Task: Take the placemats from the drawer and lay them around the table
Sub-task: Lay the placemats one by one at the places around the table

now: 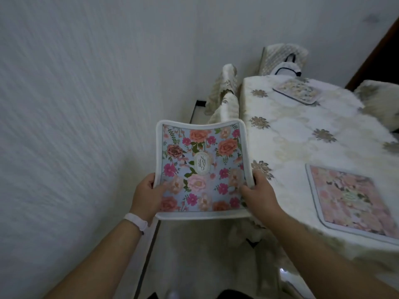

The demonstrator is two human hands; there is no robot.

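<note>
A narrow strip of floor [190, 244] runs between wall [75, 104] and table [280, 108]; the held placemat [201, 167], gripped by left hand [145, 197] and right hand [259, 195], spans it. A covered chair [224, 93] blocks the far end. Bare tablecloth [302, 156] lies between the near placemat [349, 199] and far placemat [295, 91].

A table [302, 134] is standing under a cream tablecloth [287, 147] dotted with grey-gold flower motifs. Left of the table a white textured wall [86, 104] is running along, a dark strip [151, 244] lying where it meets the pale glossy floor [194, 255]. Cream-covered chairs [222, 91] are standing at the table's left side, far end and right side. Beyond the table's far right corner a dark brown frame [375, 52] is showing. Dim light is falling on the room.
</note>
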